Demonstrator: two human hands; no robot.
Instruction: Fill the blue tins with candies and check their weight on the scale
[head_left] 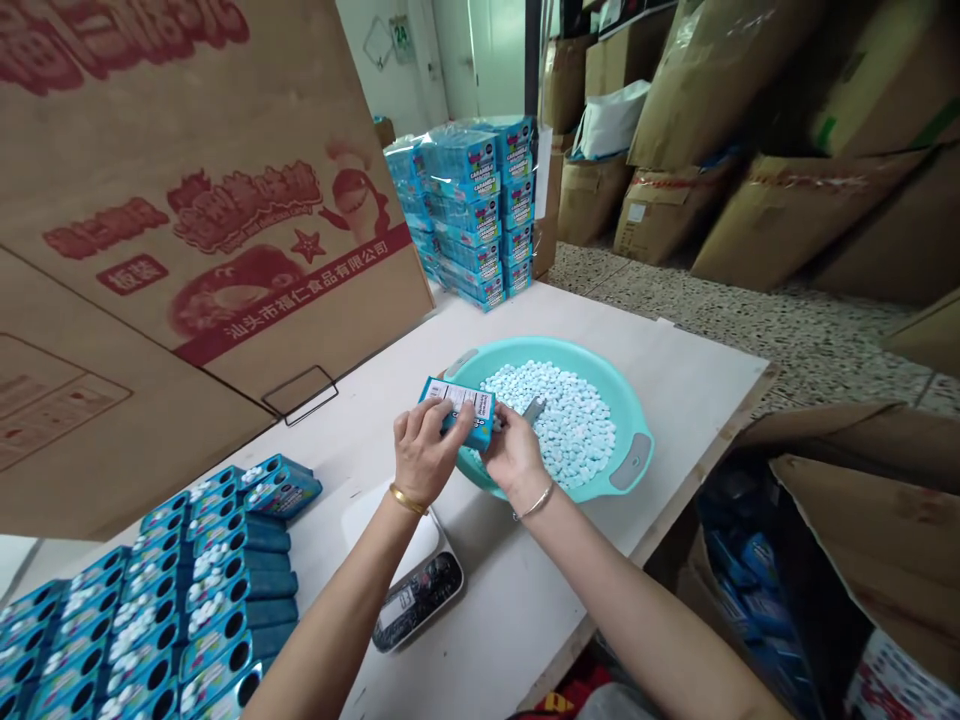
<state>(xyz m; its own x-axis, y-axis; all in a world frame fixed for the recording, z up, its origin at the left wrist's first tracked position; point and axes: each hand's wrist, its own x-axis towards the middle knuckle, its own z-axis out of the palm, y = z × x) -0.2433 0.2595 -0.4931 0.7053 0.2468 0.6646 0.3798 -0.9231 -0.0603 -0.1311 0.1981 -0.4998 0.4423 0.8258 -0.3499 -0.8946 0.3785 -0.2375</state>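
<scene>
Both hands hold a small blue candy box [459, 408] at the near rim of a teal basin [634, 425]. My left hand [424, 450] grips the box's left side with closed fingers. My right hand [514, 450] pinches its right end, fingers closed. The basin is full of small pale blue and white candies [562, 415], and a grey scoop [534, 408] lies among them. A digital scale [416, 590] sits on the table under my left forearm.
Rows of filled blue boxes [150, 600] lie at the table's near left. Wrapped packs of blue boxes [472, 205] are stacked at the far end. A big printed carton [187, 200] leans at left. An open carton [825, 560] stands on the floor at right.
</scene>
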